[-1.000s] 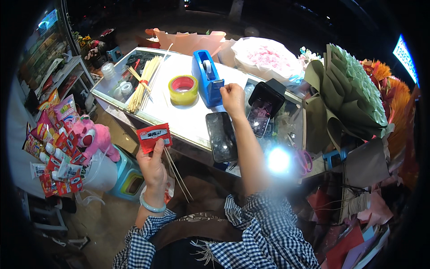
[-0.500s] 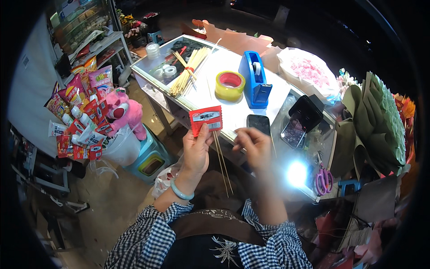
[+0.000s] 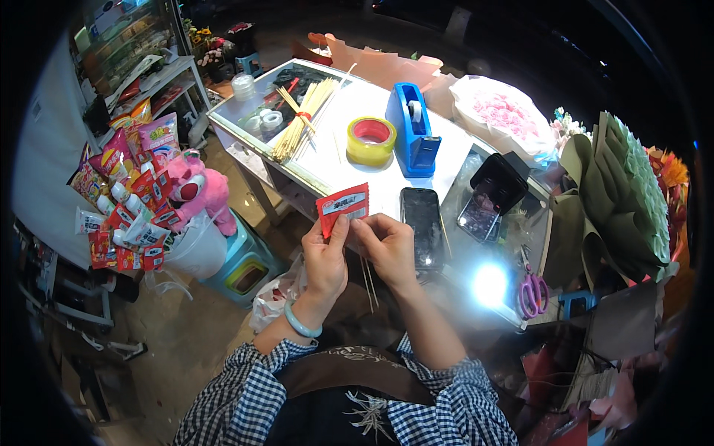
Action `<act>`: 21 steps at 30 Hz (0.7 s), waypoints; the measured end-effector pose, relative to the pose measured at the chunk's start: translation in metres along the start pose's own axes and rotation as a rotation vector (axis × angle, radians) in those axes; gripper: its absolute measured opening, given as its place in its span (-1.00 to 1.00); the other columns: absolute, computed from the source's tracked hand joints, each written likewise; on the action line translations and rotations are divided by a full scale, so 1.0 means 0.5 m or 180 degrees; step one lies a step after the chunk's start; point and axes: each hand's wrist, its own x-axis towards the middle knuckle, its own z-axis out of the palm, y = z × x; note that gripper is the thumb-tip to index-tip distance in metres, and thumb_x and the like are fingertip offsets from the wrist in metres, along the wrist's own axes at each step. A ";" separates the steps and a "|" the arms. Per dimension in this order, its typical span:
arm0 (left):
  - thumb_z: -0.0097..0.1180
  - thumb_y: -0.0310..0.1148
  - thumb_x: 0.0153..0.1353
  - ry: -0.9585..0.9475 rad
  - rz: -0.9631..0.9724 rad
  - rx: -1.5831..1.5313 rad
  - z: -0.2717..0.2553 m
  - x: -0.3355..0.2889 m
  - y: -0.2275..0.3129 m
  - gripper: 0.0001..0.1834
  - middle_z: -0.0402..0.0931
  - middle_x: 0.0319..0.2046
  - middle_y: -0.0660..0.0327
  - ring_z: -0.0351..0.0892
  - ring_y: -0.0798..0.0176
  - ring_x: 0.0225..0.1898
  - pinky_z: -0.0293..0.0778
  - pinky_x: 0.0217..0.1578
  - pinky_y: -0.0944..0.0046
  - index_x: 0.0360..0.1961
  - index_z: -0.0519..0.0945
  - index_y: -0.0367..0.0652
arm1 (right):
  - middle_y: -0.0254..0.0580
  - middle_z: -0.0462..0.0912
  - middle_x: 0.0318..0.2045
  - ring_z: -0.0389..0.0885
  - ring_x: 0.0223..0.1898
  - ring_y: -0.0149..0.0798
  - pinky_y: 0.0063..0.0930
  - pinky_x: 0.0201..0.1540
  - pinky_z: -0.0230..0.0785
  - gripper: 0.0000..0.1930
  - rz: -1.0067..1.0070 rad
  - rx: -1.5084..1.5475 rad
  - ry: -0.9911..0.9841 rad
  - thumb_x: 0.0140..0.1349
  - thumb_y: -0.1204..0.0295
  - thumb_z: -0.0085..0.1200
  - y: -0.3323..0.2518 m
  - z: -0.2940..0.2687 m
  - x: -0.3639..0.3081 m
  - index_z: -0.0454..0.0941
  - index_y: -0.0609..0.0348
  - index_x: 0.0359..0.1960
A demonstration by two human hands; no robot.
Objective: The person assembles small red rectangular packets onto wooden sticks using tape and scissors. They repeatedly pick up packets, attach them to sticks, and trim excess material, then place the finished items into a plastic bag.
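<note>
A small red snack packet (image 3: 343, 203) is upright in front of me, gripped near its lower edge by my left hand (image 3: 325, 260). Thin wooden sticks (image 3: 369, 285) hang down below the packet, between my wrists. My right hand (image 3: 388, 247) is closed in a pinch at the packet's lower right corner; what its fingertips hold there is hidden. Just beyond the hands, a roll of clear yellowish tape (image 3: 370, 141) and a blue tape dispenser (image 3: 413, 134) stand on the white table top (image 3: 349, 173). A black phone (image 3: 421, 227) lies right of my right hand.
A bundle of wooden sticks (image 3: 306, 119) lies at the table's far left. Purple-handled scissors (image 3: 532, 293) and a bright lamp (image 3: 489, 285) are at the right. On the left, a snack bouquet with a pink plush toy (image 3: 199, 186) fills a white bucket (image 3: 199, 249). Wrapped flowers (image 3: 506, 115) stand behind.
My right hand has moved left and in to the packet's lower corner, where it now pinches. The left hand still holds the packet, now tilted slightly.
</note>
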 end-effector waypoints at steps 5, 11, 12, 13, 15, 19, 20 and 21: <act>0.05 -0.42 0.28 -0.0095 0.0090 0.0106 -0.004 -0.006 -0.005 -0.83 0.58 -0.25 0.23 0.55 0.42 -0.26 0.45 -0.20 0.43 -0.15 0.53 -0.25 | -0.16 0.60 -0.64 0.55 -0.60 -0.44 -0.53 -0.53 0.35 -0.86 -0.0456 -0.0626 0.0335 0.15 0.47 0.17 0.009 0.005 -0.001 0.59 0.34 -0.40; 0.08 -0.48 0.25 0.0194 0.0169 0.0013 -0.007 0.001 -0.016 -0.85 0.59 -0.30 0.25 0.54 0.42 -0.31 0.45 -0.24 0.43 -0.16 0.53 -0.25 | -0.15 0.62 -0.53 0.53 -0.52 -0.48 -0.60 -0.46 0.35 -0.86 -0.1101 -0.1448 0.0735 0.13 0.49 0.18 0.022 0.027 -0.015 0.62 0.33 -0.33; 0.08 -0.48 0.25 0.0238 0.0240 0.0021 -0.007 0.002 -0.016 -0.85 0.59 -0.31 0.25 0.54 0.42 -0.31 0.46 -0.24 0.43 -0.16 0.53 -0.25 | -0.17 0.62 -0.52 0.52 -0.51 -0.49 -0.60 -0.45 0.35 -0.86 -0.0984 -0.1202 0.0683 0.14 0.49 0.18 0.024 0.029 -0.015 0.62 0.34 -0.32; 0.08 -0.47 0.25 0.0267 0.0280 0.0021 -0.006 0.002 -0.017 -0.85 0.59 -0.31 0.25 0.54 0.42 -0.32 0.46 -0.24 0.43 -0.16 0.53 -0.24 | -0.19 0.62 -0.51 0.52 -0.51 -0.49 -0.61 -0.43 0.35 -0.85 -0.0861 -0.0960 0.0635 0.15 0.49 0.17 0.026 0.029 -0.016 0.62 0.34 -0.31; 0.07 -0.46 0.26 0.0309 0.0312 0.0062 -0.005 0.003 -0.015 -0.85 0.58 -0.32 0.25 0.54 0.42 -0.32 0.46 -0.25 0.43 -0.16 0.53 -0.23 | -0.25 0.61 -0.51 0.50 -0.51 -0.50 -0.62 -0.45 0.33 -0.84 -0.0537 -0.0252 0.0400 0.17 0.49 0.15 0.029 0.024 -0.015 0.61 0.35 -0.28; 0.07 -0.33 0.28 0.0124 0.0019 -0.0253 -0.012 0.009 -0.004 -0.79 0.59 -0.29 0.21 0.56 0.37 -0.28 0.45 -0.21 0.40 -0.15 0.53 -0.23 | -0.42 0.52 -0.53 0.40 -0.52 -0.59 -0.71 -0.48 0.24 -0.84 0.0193 0.0834 -0.0523 0.22 0.49 0.11 0.028 -0.017 -0.005 0.58 0.36 -0.24; 0.07 -0.31 0.28 0.0026 -0.0146 -0.0399 -0.016 0.012 0.002 -0.76 0.60 -0.27 0.19 0.56 0.36 -0.26 0.45 -0.20 0.39 -0.14 0.53 -0.24 | -0.42 0.52 -0.54 0.39 -0.54 -0.58 -0.71 -0.48 0.24 -0.84 0.0381 0.0912 -0.0796 0.22 0.49 0.10 0.027 -0.029 0.001 0.58 0.34 -0.23; 0.05 -0.26 0.29 -0.0010 -0.0261 -0.0336 -0.017 0.012 0.004 -0.72 0.59 -0.25 0.14 0.56 0.32 -0.24 0.44 -0.17 0.37 -0.11 0.52 -0.25 | -0.41 0.51 -0.51 0.37 -0.54 -0.58 -0.69 -0.48 0.23 -0.85 0.0279 0.0862 -0.0995 0.24 0.52 0.06 0.024 -0.039 0.002 0.56 0.34 -0.21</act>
